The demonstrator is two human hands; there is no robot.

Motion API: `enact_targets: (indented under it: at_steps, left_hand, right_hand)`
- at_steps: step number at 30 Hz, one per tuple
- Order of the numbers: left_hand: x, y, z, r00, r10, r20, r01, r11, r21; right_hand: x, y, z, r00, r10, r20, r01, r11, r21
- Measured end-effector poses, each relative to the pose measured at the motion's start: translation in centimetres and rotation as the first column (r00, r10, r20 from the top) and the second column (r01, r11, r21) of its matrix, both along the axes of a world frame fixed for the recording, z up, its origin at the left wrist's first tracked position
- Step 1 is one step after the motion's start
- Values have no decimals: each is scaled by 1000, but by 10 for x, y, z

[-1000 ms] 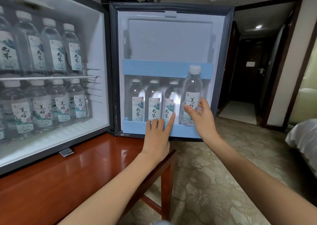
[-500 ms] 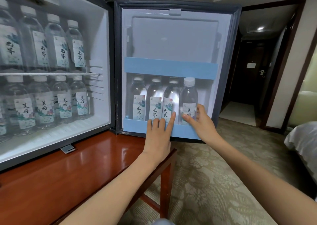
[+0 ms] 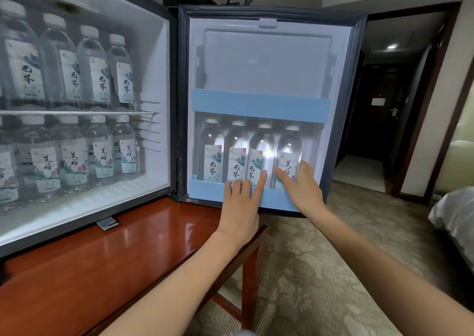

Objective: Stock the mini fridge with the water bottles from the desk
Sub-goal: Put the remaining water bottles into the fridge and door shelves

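The right hand [image 3: 302,189] is apparently gripping the water bottle [image 3: 288,151] standing last in the row behind the lower door rail [image 3: 205,192], while the left hand [image 3: 241,207] is resting straight-fingered on that rail.

1. The reddish-brown wooden desk top [image 3: 128,271] is showing a glossy lacquer and is mirroring light.
2. The clear plastic water bottles [image 3: 237,141] are glinting, smooth and transparent; their white printed labels [image 3: 212,162] are looking matt, like paper.
3. The white plastic fridge door liner [image 3: 266,58] is appearing smooth, with a soft sheen.
4. The pale-blue plastic door rails [image 3: 261,105] are reading as matt.
5. The beige patterned carpet [image 3: 333,258] is presenting a rough, woven pile.
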State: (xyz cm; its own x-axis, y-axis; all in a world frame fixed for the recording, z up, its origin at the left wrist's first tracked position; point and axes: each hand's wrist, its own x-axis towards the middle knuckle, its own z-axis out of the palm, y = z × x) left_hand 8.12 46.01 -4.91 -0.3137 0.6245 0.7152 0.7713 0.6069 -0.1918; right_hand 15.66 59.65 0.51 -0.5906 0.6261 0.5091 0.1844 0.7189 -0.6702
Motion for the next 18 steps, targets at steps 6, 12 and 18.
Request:
enact_targets:
  at_steps: [6, 12, 18]
  left_hand:
    - [-3, -3, -2, 999, -24, -35, 25, 999, 27]
    - [1, -3, -3, 999, -30, -11, 30, 998, 57]
    - [3, 5, -4, 999, 20, 25, -21, 999, 39]
  right_hand:
    - [0, -9, -12, 994, -76, -81, 89, 981, 170]
    - [-1, -7, -11, 995, -88, -53, 96, 979, 182]
    - [-1, -6, -16, 990, -81, -111, 105, 969, 222]
